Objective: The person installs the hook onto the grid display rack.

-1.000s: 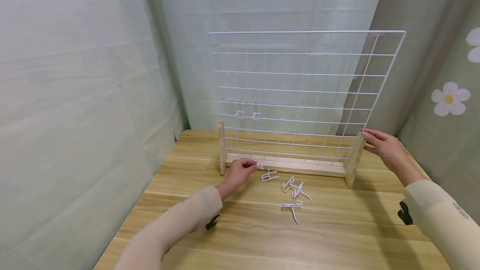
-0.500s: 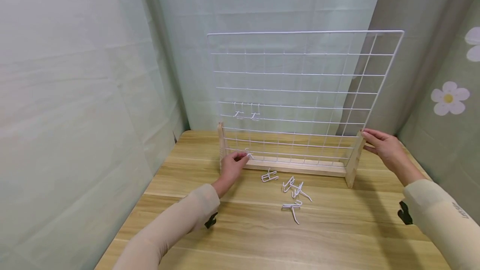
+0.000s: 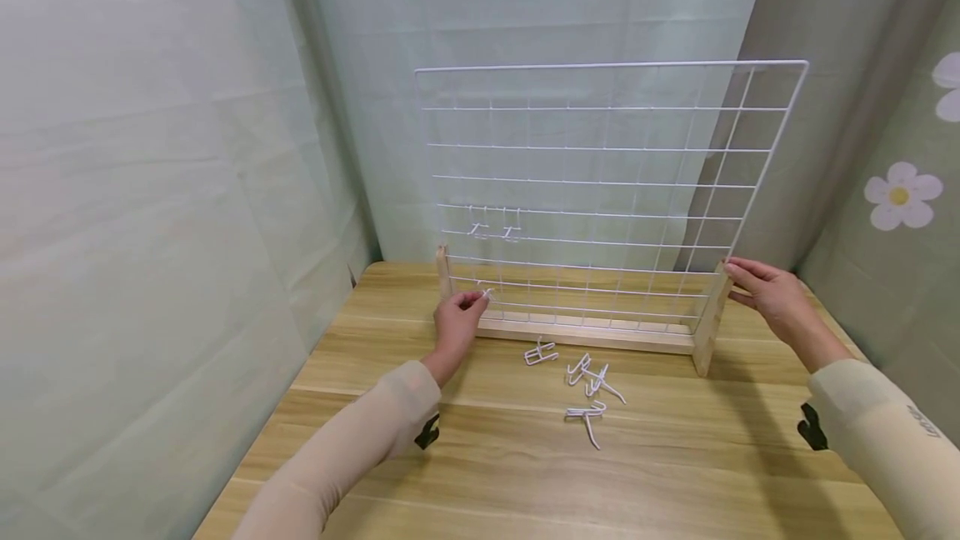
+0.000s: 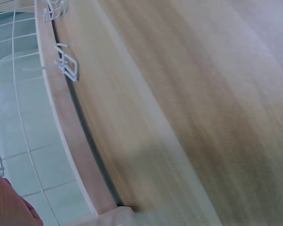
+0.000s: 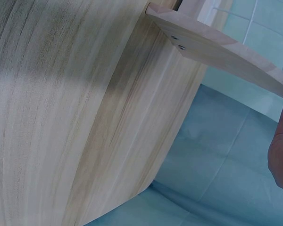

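Observation:
In the head view a white wire grid panel [image 3: 622, 148] stands upright in a wooden stand [image 3: 585, 334]. My left hand [image 3: 456, 319] pinches a small white wire hook [image 3: 486, 292] in front of the grid's lower left squares. Part of that hook is hidden by the fingers. My right hand [image 3: 772, 298] holds the top of the stand's right upright [image 3: 712, 319], at the grid's right edge. Two white hooks, one [image 3: 477, 227] left of the other [image 3: 512, 232], hang side by side on a wire higher up the grid.
Several white hooks lie on the wooden table in front of the stand: one [image 3: 540, 352] near the base, a tangled group [image 3: 596, 377] right of it, and one [image 3: 587, 415] closer to me. Pale curtains [image 3: 187, 190] surround the table's left and back.
My left hand has moved left and up with the hook, from beside the loose hooks to the grid's lower left. My right hand has stayed on the upright.

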The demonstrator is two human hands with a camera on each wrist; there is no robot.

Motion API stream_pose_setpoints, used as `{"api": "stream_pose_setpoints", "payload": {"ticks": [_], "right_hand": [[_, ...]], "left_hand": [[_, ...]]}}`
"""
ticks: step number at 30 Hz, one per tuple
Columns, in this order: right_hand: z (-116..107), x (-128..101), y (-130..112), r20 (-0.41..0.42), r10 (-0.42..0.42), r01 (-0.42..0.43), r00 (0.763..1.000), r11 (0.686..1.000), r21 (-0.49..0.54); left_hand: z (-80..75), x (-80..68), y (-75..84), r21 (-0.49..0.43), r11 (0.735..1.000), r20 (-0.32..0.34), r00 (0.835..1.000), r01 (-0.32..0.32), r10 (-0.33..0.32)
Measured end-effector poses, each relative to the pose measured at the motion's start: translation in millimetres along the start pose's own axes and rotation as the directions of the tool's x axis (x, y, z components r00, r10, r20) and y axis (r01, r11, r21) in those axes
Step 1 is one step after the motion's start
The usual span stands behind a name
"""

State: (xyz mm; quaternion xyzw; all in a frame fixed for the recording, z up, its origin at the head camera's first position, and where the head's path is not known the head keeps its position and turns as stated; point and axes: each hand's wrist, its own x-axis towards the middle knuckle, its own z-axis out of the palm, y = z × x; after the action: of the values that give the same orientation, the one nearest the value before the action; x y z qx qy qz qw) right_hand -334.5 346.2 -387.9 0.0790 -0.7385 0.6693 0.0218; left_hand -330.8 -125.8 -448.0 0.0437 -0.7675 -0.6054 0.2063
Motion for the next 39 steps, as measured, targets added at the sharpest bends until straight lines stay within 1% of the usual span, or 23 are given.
{"api": "stream_pose_setpoints", "payload": {"ticks": [3,6,10,14,23,30,34,39], "right_hand": [[-0.3,-0.1,0.0,-0.002,-0.005,0.005,1.0,1.0,0.011],[-0.3,-0.3,-0.3,-0.002,-0.001,0.001,1.0,1.0,-0.001],[0.1,-0.6,-0.8,-0.007,0.012,-0.012,1.0,0.999,-0.041],[0.6,-0.9,-1.5,-0.008,0.018,-0.019,1.0,0.999,-0.049],[0.8,-2.3,-1.8,0.0,0.007,-0.007,1.0,1.0,0.003],[1.6,-2.0,-1.8,-0.004,0.003,-0.003,1.0,1.0,-0.014],[1.9,-1.5,-1.7,-0.004,0.006,-0.007,1.0,1.0,-0.028],[1.5,-0.9,-0.5,-0.004,0.004,-0.004,1.0,1.0,-0.026]], "left_hand": [[0.4,1.7,2.8,-0.009,1.0,-0.029,1.0,0.01,-0.01],[1.2,3.1,4.0,-0.011,1.0,-0.058,0.998,0.021,-0.022],[2.7,5.2,2.8,0.007,0.999,-0.09,0.995,0.031,-0.03],[5.0,7.4,1.3,0.024,0.999,-0.118,0.992,0.035,-0.032],[11.2,11.1,8.1,0.016,1.0,-0.177,0.984,0.009,-0.006],[13.9,11.5,18.0,-0.007,1.0,-0.185,0.982,0.029,-0.03],[14.3,11.8,23.6,-0.015,1.0,-0.19,0.981,0.019,-0.021],[14.8,13.2,26.4,0.008,1.0,-0.212,0.977,0.016,-0.013]]}}
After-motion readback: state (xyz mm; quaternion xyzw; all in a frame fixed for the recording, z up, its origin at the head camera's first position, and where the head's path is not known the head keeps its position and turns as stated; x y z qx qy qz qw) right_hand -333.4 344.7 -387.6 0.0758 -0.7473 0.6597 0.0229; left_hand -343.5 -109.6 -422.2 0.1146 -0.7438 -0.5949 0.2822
